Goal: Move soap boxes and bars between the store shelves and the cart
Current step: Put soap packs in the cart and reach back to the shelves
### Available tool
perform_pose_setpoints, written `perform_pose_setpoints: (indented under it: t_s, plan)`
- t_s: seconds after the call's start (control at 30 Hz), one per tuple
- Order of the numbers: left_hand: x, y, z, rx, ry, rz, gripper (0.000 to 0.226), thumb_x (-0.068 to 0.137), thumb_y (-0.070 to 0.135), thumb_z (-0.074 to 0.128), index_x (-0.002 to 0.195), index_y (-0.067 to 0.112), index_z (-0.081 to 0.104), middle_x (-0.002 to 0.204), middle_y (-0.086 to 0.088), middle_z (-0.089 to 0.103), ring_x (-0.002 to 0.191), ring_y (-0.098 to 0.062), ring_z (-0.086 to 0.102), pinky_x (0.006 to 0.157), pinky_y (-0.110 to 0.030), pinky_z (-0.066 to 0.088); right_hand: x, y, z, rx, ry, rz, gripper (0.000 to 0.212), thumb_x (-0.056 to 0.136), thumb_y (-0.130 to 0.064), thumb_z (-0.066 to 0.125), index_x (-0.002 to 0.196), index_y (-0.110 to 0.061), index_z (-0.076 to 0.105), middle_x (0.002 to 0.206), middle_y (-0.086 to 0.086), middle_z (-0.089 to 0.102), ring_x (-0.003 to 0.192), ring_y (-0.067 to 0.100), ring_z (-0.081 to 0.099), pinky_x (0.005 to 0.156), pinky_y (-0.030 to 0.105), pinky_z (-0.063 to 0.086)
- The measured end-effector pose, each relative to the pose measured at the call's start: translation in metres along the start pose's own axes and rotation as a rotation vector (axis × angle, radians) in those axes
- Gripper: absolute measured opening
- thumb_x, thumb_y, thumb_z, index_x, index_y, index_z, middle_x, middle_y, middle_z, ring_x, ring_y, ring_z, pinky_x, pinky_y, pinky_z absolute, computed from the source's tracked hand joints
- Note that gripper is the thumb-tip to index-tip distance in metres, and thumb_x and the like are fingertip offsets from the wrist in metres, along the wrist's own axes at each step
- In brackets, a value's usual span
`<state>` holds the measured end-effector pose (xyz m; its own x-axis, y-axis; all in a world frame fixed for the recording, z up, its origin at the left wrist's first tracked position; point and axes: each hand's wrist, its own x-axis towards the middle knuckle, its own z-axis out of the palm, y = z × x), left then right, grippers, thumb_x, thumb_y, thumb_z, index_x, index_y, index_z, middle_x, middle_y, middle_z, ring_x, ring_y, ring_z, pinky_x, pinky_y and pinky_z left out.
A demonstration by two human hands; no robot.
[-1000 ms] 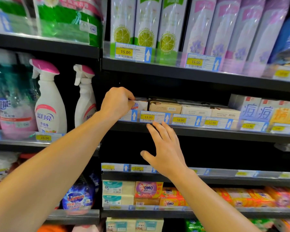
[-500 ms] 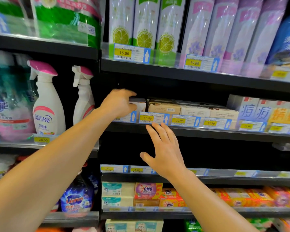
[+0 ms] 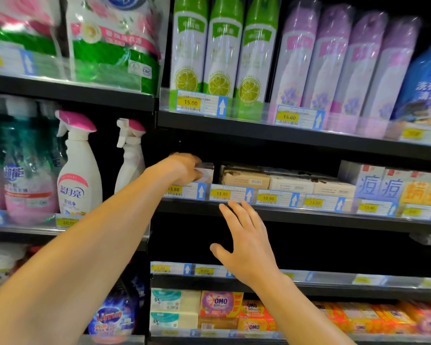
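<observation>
A white soap box (image 3: 206, 172) sits at the left end of the middle shelf (image 3: 309, 217). My left hand (image 3: 182, 169) reaches into that shelf and grips this box from the left, fingers over its top, thumb below. My right hand (image 3: 246, 242) hovers open in front of the shelf edge, fingers spread, just below the 13.80 price tag (image 3: 230, 194). To the right of the held box lie tan and cream soap boxes (image 3: 245, 180) in a row. OMO soap bars (image 3: 219, 305) fill the lower shelf. No cart is in view.
Spray bottles (image 3: 79, 168) stand on the left shelf. Green and purple aerosol cans (image 3: 222, 53) line the top shelf above. Blue and orange boxes (image 3: 388, 185) sit at the right of the middle shelf. A dark gap lies under the middle shelf.
My left hand has pushed deeper onto the shelf and flattened over the white box. My right hand has barely moved.
</observation>
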<state>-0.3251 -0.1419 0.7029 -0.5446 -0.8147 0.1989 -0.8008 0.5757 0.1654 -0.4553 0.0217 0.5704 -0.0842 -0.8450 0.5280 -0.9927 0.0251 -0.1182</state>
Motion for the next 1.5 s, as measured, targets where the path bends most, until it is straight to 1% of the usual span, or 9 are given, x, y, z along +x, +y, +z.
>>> perform_pose_setpoints:
  t_s: [0.4, 0.47, 0.53, 0.63, 0.77, 0.97, 1.13, 1.3, 1.5]
  plan:
    - [0.001, 0.020, 0.005, -0.057, 0.030, 0.003, 0.049, 0.099, 0.029, 0.053, 0.145, 0.018, 0.045, 0.139, -0.006, 0.054, 0.123, -0.023, 0.052, 0.105, -0.036, 0.044, 0.001, -0.006, 0.000, 0.014, -0.002, 0.035, 0.081, 0.094, -0.055, 0.052, 0.158, -0.033, 0.007, 0.165, -0.012, 0.001, 0.150, 0.011, -0.016, 0.122, 0.034, -0.004]
    - [0.003, 0.020, 0.007, -0.057, 0.037, -0.012, 0.053, 0.098, 0.033, 0.054, 0.147, 0.020, 0.042, 0.142, -0.006, 0.051, 0.125, -0.024, 0.051, 0.106, -0.038, 0.044, 0.001, -0.005, -0.001, 0.007, -0.016, 0.037, 0.081, 0.094, -0.055, 0.052, 0.158, -0.033, 0.006, 0.165, -0.011, 0.000, 0.150, 0.012, -0.017, 0.123, 0.035, -0.004]
    - [0.002, 0.019, 0.008, -0.054, 0.048, -0.032, 0.062, 0.095, 0.042, 0.055, 0.151, 0.025, 0.035, 0.149, -0.005, 0.044, 0.133, -0.028, 0.044, 0.110, -0.045, 0.039, 0.000, -0.006, -0.004, -0.011, -0.035, 0.039, 0.082, 0.094, -0.056, 0.052, 0.158, -0.034, 0.005, 0.166, -0.011, -0.001, 0.150, 0.013, -0.018, 0.123, 0.036, -0.003]
    - [-0.012, 0.017, 0.011, -0.067, 0.144, -0.032, 0.064, 0.092, 0.052, 0.053, 0.150, 0.030, 0.035, 0.152, -0.002, 0.040, 0.139, -0.032, 0.035, 0.113, -0.054, 0.031, -0.002, -0.011, -0.011, -0.042, -0.058, 0.054, 0.083, 0.094, -0.056, 0.053, 0.158, -0.032, 0.005, 0.166, -0.008, -0.002, 0.151, 0.017, -0.015, 0.123, 0.038, -0.001]
    - [-0.053, 0.015, 0.022, -0.015, 0.343, 0.033, 0.058, 0.094, 0.046, 0.053, 0.147, 0.026, 0.041, 0.151, -0.001, 0.042, 0.142, -0.029, 0.030, 0.116, -0.055, 0.024, -0.015, -0.022, -0.019, -0.064, -0.052, 0.077, 0.083, 0.094, -0.057, 0.053, 0.158, -0.030, 0.008, 0.166, -0.005, 0.000, 0.152, 0.020, -0.011, 0.124, 0.039, 0.001]
    - [-0.134, 0.003, 0.049, 0.025, 0.444, 0.114, 0.057, 0.088, 0.046, 0.056, 0.139, 0.020, 0.050, 0.143, -0.004, 0.051, 0.130, -0.028, 0.044, 0.107, -0.049, 0.037, -0.065, -0.049, -0.035, -0.043, -0.055, 0.114, 0.081, 0.093, -0.056, 0.054, 0.158, -0.029, 0.013, 0.166, -0.004, 0.008, 0.153, 0.022, -0.004, 0.124, 0.040, 0.002]
    - [-0.221, -0.011, 0.090, 0.046, 0.313, 0.099, 0.064, 0.091, 0.048, 0.054, 0.148, 0.020, 0.042, 0.154, -0.006, 0.040, 0.142, -0.028, 0.033, 0.115, -0.049, 0.028, -0.127, -0.080, -0.034, -0.018, -0.110, 0.124, 0.082, 0.091, -0.056, 0.058, 0.157, -0.029, 0.017, 0.165, -0.003, 0.013, 0.153, 0.023, 0.002, 0.124, 0.041, 0.007]
    - [-0.303, -0.041, 0.140, 0.110, 0.202, 0.094, 0.067, 0.088, 0.052, 0.053, 0.146, 0.021, 0.043, 0.153, -0.006, 0.041, 0.139, -0.030, 0.037, 0.113, -0.049, 0.032, -0.185, -0.120, -0.011, -0.044, -0.172, 0.091, 0.082, 0.092, -0.057, 0.056, 0.157, -0.026, 0.016, 0.164, 0.000, 0.016, 0.152, 0.025, 0.005, 0.124, 0.044, 0.012]
    - [-0.398, -0.089, 0.202, 0.064, 0.129, 0.042, 0.068, 0.089, 0.047, 0.058, 0.148, 0.019, 0.040, 0.154, -0.009, 0.039, 0.140, -0.032, 0.036, 0.113, -0.050, 0.031, -0.234, -0.172, 0.030, -0.055, -0.339, 0.008, 0.083, 0.093, -0.059, 0.053, 0.158, -0.024, 0.014, 0.165, 0.001, 0.011, 0.152, 0.026, 0.002, 0.123, 0.045, 0.010]
